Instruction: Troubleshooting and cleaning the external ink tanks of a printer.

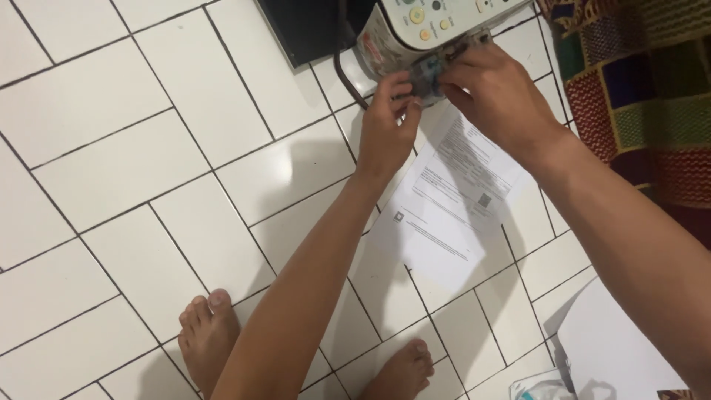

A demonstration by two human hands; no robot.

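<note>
2 hands meet at the top of the picture. The left hand [386,126] and the right hand [495,92] both pinch 1 small grey part [427,74] at the front of 1 white machine [415,30] that sits on the tiled floor [111,170]. The fingers are curled in close around the part, so it is hard to see its shape or which way it points. The machine has 5 or so round buttons, but its top is cut off by the edge. 1 black cord [346,85] runs down beside it. 1 printed sheet [452,207] lies flat under the hands, its long side slanting from lower left to upper right. 2 bare feet [211,337] stand at the bottom. 1 patterned cloth [637,89] fills the right corner. 1 white shape [615,348] at the lower right is half hidden by the right arm.
</note>
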